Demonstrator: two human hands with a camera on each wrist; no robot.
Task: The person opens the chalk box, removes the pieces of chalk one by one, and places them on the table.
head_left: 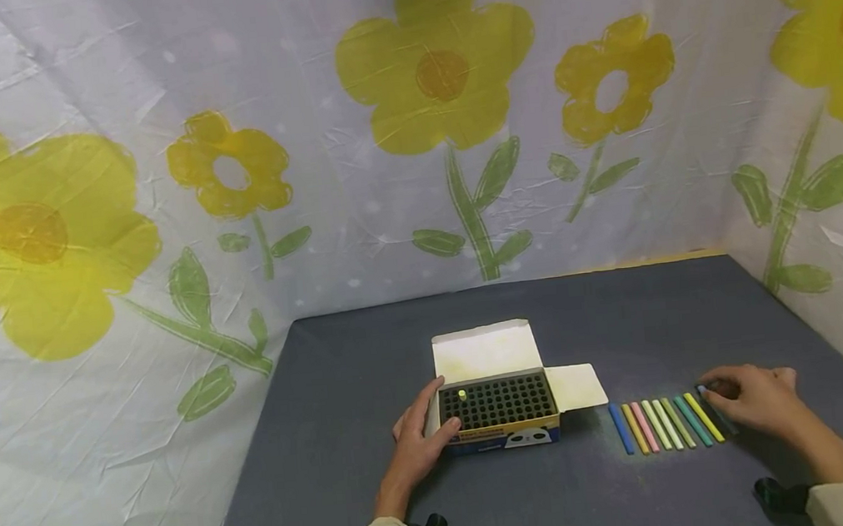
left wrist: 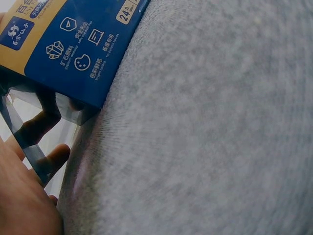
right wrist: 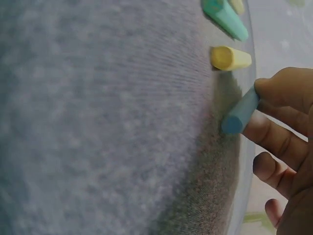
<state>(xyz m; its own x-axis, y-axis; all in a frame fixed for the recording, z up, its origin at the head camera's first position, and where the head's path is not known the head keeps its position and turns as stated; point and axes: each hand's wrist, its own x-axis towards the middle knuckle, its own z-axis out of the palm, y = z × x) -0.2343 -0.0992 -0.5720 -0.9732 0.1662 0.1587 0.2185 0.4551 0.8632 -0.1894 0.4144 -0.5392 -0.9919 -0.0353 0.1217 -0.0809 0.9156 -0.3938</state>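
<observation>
An opened chalk box [head_left: 500, 434] with a blue and yellow printed front stands mid-table. Its black insert [head_left: 509, 401] is full of round holes, and one yellow-green chalk stick [head_left: 462, 395] stands upright near the back left. My left hand [head_left: 416, 439] grips the box's left end, thumb at the front and fingers toward the back corner. To the right, my right hand [head_left: 761, 404] pinches a blue chalk stick [right wrist: 239, 115] between thumb and fingers, low over the table. Left of that hand lies a row of several coloured chalk sticks, from a blue one [head_left: 621, 429] to a yellow one [head_left: 704, 418].
The box's white lid [head_left: 487, 352] is folded back, and a side flap [head_left: 577, 387] sticks out right toward the chalk row. A dark cloth covers the table [head_left: 369, 351]. Flower-printed sheets [head_left: 357, 218] hang behind and beside it.
</observation>
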